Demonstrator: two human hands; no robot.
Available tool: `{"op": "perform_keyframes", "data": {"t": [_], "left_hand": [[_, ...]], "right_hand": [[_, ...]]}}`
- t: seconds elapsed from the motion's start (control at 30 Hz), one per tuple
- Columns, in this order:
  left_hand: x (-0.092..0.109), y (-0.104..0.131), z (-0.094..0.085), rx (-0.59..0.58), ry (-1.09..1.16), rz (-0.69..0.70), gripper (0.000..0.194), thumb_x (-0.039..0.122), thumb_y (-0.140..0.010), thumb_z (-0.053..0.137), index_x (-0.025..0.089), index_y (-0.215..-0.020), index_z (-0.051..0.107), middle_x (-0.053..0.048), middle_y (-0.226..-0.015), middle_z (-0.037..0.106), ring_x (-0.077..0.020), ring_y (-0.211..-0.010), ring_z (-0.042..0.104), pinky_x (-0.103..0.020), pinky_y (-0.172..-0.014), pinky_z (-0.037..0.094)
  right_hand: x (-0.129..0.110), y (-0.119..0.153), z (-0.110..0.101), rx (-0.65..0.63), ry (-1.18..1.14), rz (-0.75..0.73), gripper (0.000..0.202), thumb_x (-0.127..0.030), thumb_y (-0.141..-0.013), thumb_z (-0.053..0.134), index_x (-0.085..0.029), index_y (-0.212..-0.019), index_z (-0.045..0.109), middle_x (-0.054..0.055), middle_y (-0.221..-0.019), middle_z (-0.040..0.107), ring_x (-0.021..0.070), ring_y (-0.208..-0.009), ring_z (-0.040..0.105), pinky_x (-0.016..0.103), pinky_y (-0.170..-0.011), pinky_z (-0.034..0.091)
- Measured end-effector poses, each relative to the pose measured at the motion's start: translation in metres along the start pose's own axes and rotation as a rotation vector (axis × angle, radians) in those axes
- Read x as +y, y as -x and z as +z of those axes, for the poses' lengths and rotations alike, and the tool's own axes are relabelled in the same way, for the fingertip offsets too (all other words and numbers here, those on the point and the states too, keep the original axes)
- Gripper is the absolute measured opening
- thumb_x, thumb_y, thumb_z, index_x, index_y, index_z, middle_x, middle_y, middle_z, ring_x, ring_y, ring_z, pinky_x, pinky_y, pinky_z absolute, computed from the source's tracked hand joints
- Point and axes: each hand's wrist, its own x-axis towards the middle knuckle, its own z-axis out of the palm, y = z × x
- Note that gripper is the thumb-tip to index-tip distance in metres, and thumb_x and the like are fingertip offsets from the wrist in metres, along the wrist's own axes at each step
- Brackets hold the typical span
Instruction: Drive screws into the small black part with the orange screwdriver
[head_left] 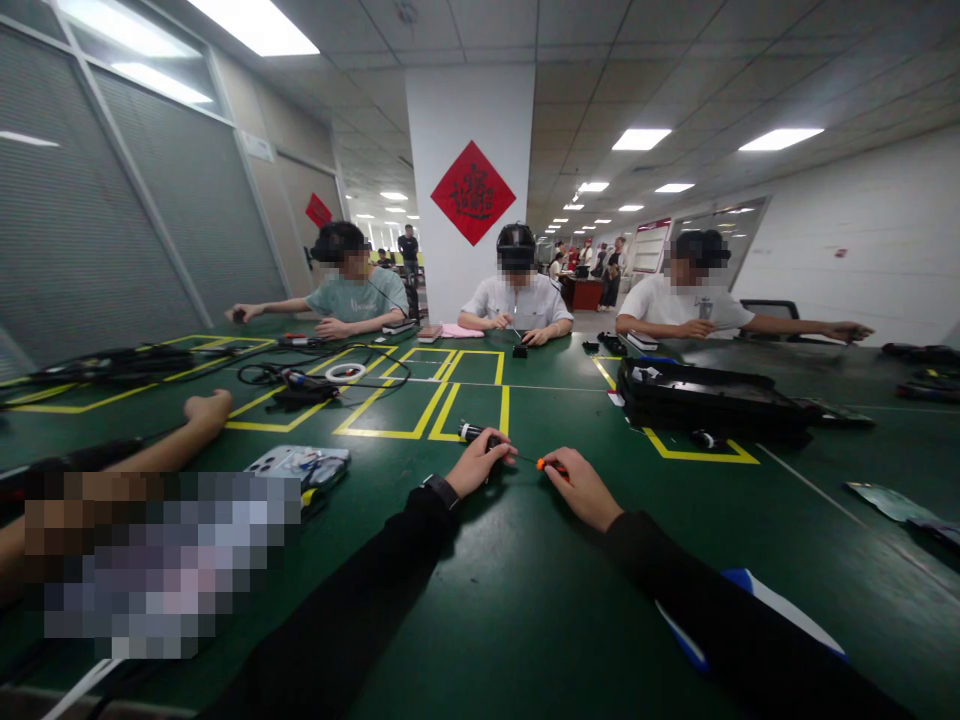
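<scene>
Near the middle of the green table [525, 600], my left hand [478, 464] is closed around a small black part [493, 443]. A black cylinder with a white band [469, 432] shows just beyond those fingers. My right hand [581, 485] grips a screwdriver by its orange and black handle [551, 467]. The thin shaft points left, toward the black part, and its tip is too small to make out. A dark watch sits on my left wrist.
A black open case [712, 400] lies at right, a blue-and-white object [784, 612] under my right forearm. At left are cables [300, 385], a light tray [300, 465] and another person's arm [180, 437]. Three people sit across the table. Yellow tape [390, 434] marks rectangles.
</scene>
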Motion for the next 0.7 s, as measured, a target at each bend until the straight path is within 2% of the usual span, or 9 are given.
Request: {"op": "perform_keyframes", "data": {"t": [0.2, 0.43, 0.7], "left_hand": [[-0.0018, 0.0003, 0.0011, -0.012, -0.014, -0.001, 0.024, 0.036, -0.079, 0.045, 0.016, -0.092, 0.042, -0.006, -0.085, 0.060, -0.0109, -0.069, 0.061, -0.027, -0.068, 0.045], [-0.0020, 0.0005, 0.0022, 0.004, -0.058, 0.007, 0.023, 0.036, -0.079, 0.045, 0.016, -0.091, 0.043, -0.005, -0.085, 0.060, -0.0104, -0.067, 0.060, -0.025, -0.064, 0.044], [0.0011, 0.0011, 0.0031, 0.008, -0.038, -0.006, 0.023, 0.036, -0.077, 0.048, 0.016, -0.089, 0.044, -0.004, -0.081, 0.059, -0.0102, -0.065, 0.059, -0.025, -0.064, 0.044]], "right_hand": [[-0.0009, 0.0005, 0.0008, 0.011, -0.020, 0.010, 0.015, -0.021, -0.076, 0.050, -0.018, -0.090, 0.053, 0.003, -0.086, 0.055, 0.0149, -0.081, 0.049, 0.028, -0.074, 0.039], [0.0034, -0.0007, 0.0026, -0.004, 0.031, 0.022, 0.021, -0.023, -0.084, 0.036, -0.017, -0.085, 0.056, 0.005, -0.084, 0.055, 0.0155, -0.083, 0.048, 0.030, -0.078, 0.037], [0.0005, 0.0009, -0.0003, 0.005, -0.018, 0.007, 0.012, -0.019, -0.075, 0.049, -0.017, -0.087, 0.053, 0.003, -0.084, 0.054, 0.0141, -0.079, 0.049, 0.027, -0.073, 0.040]]}}
